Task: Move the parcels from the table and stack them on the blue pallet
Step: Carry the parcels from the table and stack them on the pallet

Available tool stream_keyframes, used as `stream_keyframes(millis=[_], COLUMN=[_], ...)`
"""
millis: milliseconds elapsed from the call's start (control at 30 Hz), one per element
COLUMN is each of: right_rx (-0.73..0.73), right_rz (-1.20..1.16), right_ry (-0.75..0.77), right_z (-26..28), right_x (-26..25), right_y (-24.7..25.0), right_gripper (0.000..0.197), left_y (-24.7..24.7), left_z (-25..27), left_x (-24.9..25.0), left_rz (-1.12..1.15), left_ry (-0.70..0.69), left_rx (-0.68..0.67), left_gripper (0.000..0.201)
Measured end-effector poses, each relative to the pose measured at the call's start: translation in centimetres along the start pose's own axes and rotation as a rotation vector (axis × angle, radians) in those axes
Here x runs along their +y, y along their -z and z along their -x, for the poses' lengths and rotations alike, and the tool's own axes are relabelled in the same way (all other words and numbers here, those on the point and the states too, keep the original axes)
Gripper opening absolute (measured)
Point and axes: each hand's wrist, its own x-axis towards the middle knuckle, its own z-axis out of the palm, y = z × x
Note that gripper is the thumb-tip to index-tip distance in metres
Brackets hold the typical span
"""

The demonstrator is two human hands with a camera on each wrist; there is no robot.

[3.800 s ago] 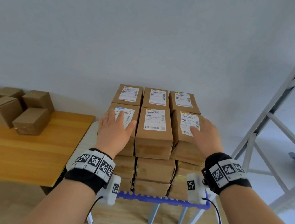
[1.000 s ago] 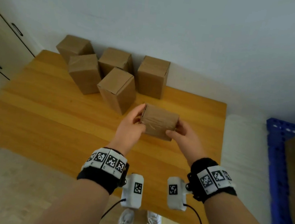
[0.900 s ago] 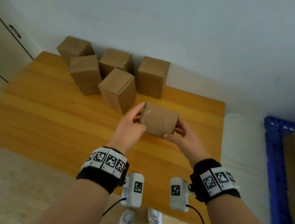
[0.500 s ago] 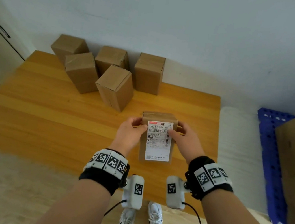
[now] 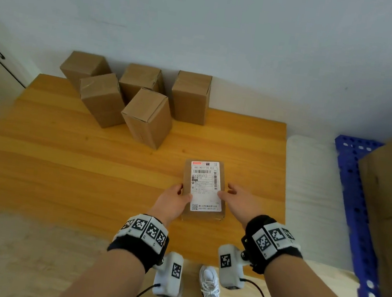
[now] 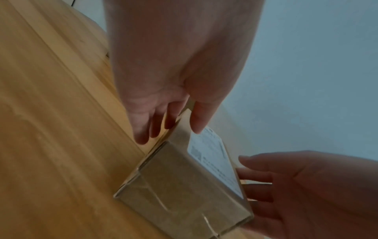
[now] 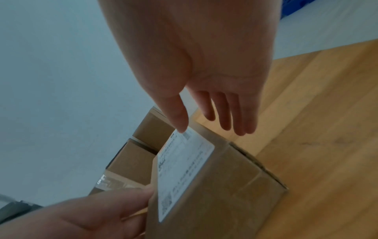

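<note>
Between the slack-fingered left hand [image 5: 174, 202] and right hand [image 5: 238, 200], label-up parcel [image 5: 205, 191], thumbs touching.

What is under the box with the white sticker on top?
The brown cardboard box with the white label lies flat on the orange wooden table. Only tabletop shows around it; whatever is directly beneath it is covered. The left hand and right hand flank it.

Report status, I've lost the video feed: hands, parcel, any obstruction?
Both hands open: left hand and right hand flank the labelled parcel, thumbs on top. Parcel flat on table, label up. Pallet to the right; nothing between.
</note>
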Motion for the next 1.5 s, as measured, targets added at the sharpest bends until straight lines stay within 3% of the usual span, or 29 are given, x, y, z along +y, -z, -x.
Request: stream_keyframes(millis=[133, 500, 767, 933, 1233, 1500], right_rx=[-0.017, 0.369, 0.595, 0.656, 0.708, 0.73], right_rz=[-0.023, -0.16, -0.221, -0.092, -0.039, -0.048], right_ry=[0.004, 0.119, 0.27, 0.352, 0.469, 0.514], right_z=[1.5, 7.7, 14.5, 18.9, 24.8, 27.0], right_x=[0.4, -1.1, -2.0, -3.1, -1.2, 3.0], right_y=[-0.1, 6.3, 11.6, 16.7, 29.4, 39.0], right_gripper=[0.039, 0.057, 0.043, 0.045, 0.038, 0.044], left_y=[-0.5, -0.9, -2.8, -4.6, -12.9, -21.7], left_z=[0.9, 6.0, 10.2, 12.6, 18.8, 22.5], left_x=[0.6, 9.0, 15.2, 19.3, 28.2, 33.5], left_rz=[-0.038, 0.024, 0.053, 0.078, 0.171, 0.175], left_ry=[-0.051, -0.408, -0.639, -0.718, -0.909, -0.94], left_rx=[-0.022, -0.078, -0.122, -0.108, -0.08, -0.045], left_gripper=[0.042, 0.042, 0.044, 0.046, 0.034, 0.043])
